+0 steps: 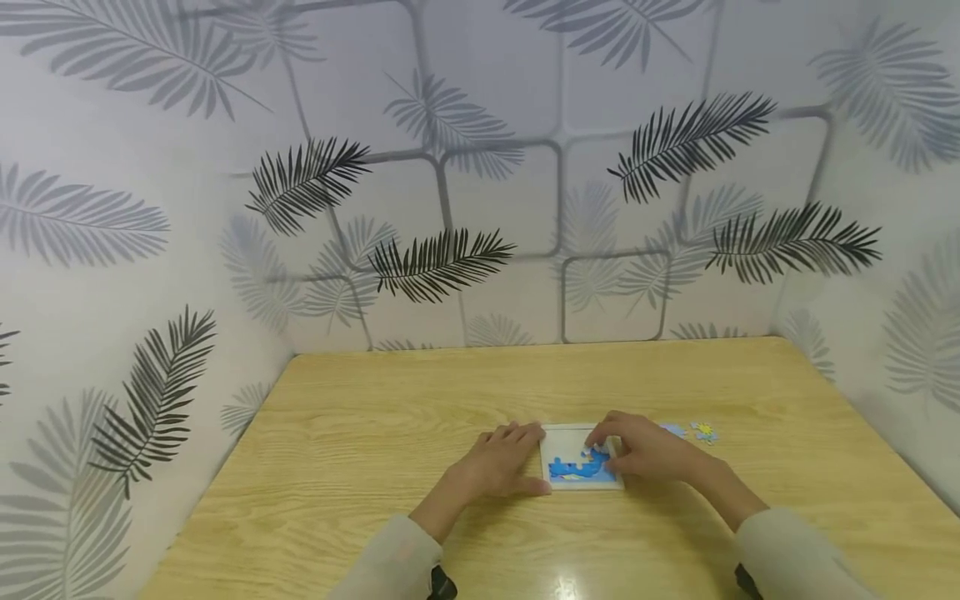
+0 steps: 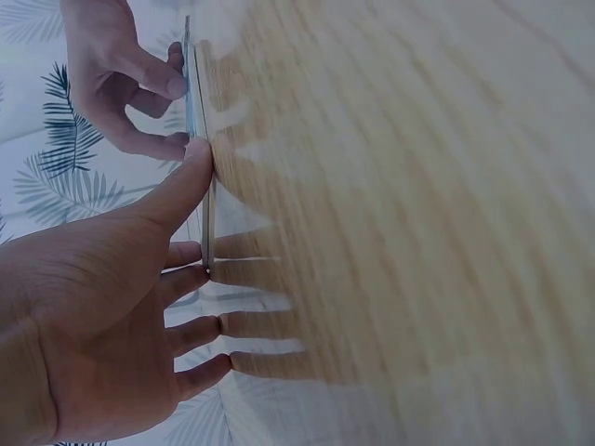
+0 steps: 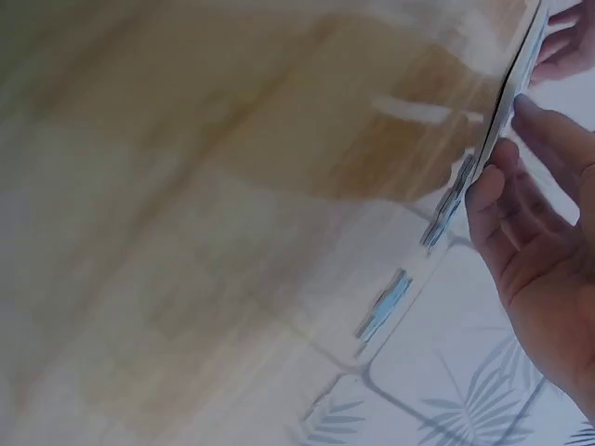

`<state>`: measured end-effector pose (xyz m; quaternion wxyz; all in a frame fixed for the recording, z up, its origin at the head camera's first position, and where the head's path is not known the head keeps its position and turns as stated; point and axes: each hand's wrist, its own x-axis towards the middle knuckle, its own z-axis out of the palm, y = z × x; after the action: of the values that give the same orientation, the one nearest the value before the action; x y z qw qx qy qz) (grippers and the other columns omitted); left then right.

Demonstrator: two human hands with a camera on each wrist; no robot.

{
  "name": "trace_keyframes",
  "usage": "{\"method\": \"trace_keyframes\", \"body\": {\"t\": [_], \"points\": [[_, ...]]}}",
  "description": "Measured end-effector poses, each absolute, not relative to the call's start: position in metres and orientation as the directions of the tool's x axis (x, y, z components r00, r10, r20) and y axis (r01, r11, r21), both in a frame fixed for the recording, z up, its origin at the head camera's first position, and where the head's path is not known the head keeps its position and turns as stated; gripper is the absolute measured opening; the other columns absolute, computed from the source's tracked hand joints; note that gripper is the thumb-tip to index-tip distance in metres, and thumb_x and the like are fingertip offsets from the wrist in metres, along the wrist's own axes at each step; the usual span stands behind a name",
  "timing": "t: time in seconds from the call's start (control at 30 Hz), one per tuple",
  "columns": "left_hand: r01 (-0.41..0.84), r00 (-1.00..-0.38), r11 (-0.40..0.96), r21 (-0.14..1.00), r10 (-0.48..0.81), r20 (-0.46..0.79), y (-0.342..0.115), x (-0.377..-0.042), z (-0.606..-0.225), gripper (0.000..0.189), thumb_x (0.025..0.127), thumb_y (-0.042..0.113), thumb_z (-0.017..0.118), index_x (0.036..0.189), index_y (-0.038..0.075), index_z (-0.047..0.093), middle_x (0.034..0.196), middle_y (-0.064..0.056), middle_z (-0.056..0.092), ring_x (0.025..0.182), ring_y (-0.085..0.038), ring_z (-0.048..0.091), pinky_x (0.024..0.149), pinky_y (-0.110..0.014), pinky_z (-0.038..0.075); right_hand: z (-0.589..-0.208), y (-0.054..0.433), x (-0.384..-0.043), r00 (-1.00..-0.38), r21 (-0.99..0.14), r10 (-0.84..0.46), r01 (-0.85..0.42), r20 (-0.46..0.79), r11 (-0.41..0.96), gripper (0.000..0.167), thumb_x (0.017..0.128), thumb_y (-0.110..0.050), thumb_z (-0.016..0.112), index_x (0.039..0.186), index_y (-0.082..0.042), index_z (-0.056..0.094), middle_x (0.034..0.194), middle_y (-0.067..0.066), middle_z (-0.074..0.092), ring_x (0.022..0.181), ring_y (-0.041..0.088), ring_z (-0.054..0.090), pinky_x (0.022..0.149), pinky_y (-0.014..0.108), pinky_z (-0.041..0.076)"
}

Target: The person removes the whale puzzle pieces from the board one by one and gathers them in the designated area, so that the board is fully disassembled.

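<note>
A white-framed jigsaw puzzle (image 1: 585, 475) lies flat on the wooden table, its lower part filled with blue pieces and its upper part bare white. My left hand (image 1: 501, 463) rests at the frame's left side, fingers spread, with the thumb against the near left corner. Over the right side of the puzzle, my right hand (image 1: 637, 450) has its bent fingers down on the blue pieces near the right edge. Whether those fingers pinch a piece or only press is not clear. In the left wrist view, the right hand's thumb and fingers (image 2: 172, 85) touch down apart along the puzzle.
Just right of the right hand lie loose puzzle pieces, a partly covered blue one (image 1: 674, 430) and one with a yellow flower (image 1: 705, 431). The wooden table (image 1: 375, 417) runs back to a wall (image 1: 495, 200) with a feather pattern.
</note>
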<state>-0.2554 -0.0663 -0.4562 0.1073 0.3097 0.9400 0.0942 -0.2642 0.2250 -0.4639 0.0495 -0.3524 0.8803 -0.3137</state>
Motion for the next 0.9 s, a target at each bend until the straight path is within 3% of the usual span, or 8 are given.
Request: {"method": "trace_keyframes", "body": {"t": [0.1,0.2,0.33,0.67,0.8,0.9], "points": [[0.557,-0.79,0.799,0.226,0.593,-0.153,-0.064,-0.255,-0.455,0.081,0.098,0.058,0.065,0.16,0.016,0.034,0.169,-0.002,0.033,0.154,-0.033,0.031,0.12,-0.058,0.032,-0.462,0.22,-0.266,-0.748,-0.531,-0.654,-0.602,0.113,0.597,0.031,0.089,-0.008,0.08,0.119,-0.009,0.073,0.112,0.007,0.065,0.092,0.015,0.055,0.077,0.029,0.05],[0.554,-0.796,0.806,0.209,0.586,-0.151,-0.063,-0.255,-0.455,0.082,0.096,0.06,0.065,0.16,0.018,0.035,0.168,-0.001,0.034,0.154,-0.032,0.032,0.119,-0.057,0.033,-0.459,0.217,-0.266,-0.749,-0.544,-0.656,-0.59,0.093,0.597,0.03,0.089,-0.008,0.081,0.117,-0.01,0.071,0.109,0.008,0.064,0.094,0.019,0.058,0.078,0.031,0.049],[0.557,-0.796,0.806,0.202,0.587,-0.15,-0.062,-0.256,-0.456,0.083,0.096,0.061,0.065,0.16,0.018,0.035,0.169,-0.001,0.034,0.154,-0.031,0.032,0.12,-0.056,0.033,-0.456,0.217,-0.265,-0.747,-0.555,-0.658,-0.588,0.095,0.588,0.029,0.089,-0.009,0.082,0.114,-0.012,0.07,0.107,0.01,0.063,0.093,0.022,0.059,0.074,0.03,0.048],[0.548,-0.796,0.807,0.222,0.584,-0.157,-0.062,-0.253,-0.453,0.083,0.097,0.06,0.064,0.161,0.018,0.034,0.169,0.0,0.032,0.155,-0.032,0.03,0.121,-0.056,0.031,-0.451,0.213,-0.263,-0.771,-0.434,-0.618,-0.614,0.154,0.659,0.031,0.083,-0.002,0.085,0.109,-0.016,0.077,0.101,0.001,0.066,0.088,0.018,0.06,0.074,0.032,0.051],[0.55,-0.795,0.805,0.224,0.586,-0.156,-0.062,-0.255,-0.454,0.084,0.097,0.06,0.065,0.162,0.017,0.033,0.169,-0.001,0.032,0.155,-0.033,0.03,0.121,-0.057,0.03,-0.45,0.217,-0.262,-0.793,-0.494,-0.584,-0.582,0.17,0.646,0.027,0.085,-0.001,0.082,0.107,-0.016,0.076,0.104,0.001,0.069,0.09,0.019,0.06,0.073,0.03,0.051],[0.558,-0.791,0.8,0.223,0.594,-0.151,-0.064,-0.257,-0.459,0.084,0.097,0.06,0.064,0.162,0.017,0.033,0.17,-0.001,0.031,0.155,-0.033,0.029,0.121,-0.058,0.03,-0.45,0.226,-0.261,-0.812,-0.577,-0.555,-0.544,0.18,0.609,0.022,0.088,0.0,0.079,0.104,-0.015,0.074,0.108,0.003,0.07,0.078,0.014,0.056,0.066,0.027,0.049]]}}
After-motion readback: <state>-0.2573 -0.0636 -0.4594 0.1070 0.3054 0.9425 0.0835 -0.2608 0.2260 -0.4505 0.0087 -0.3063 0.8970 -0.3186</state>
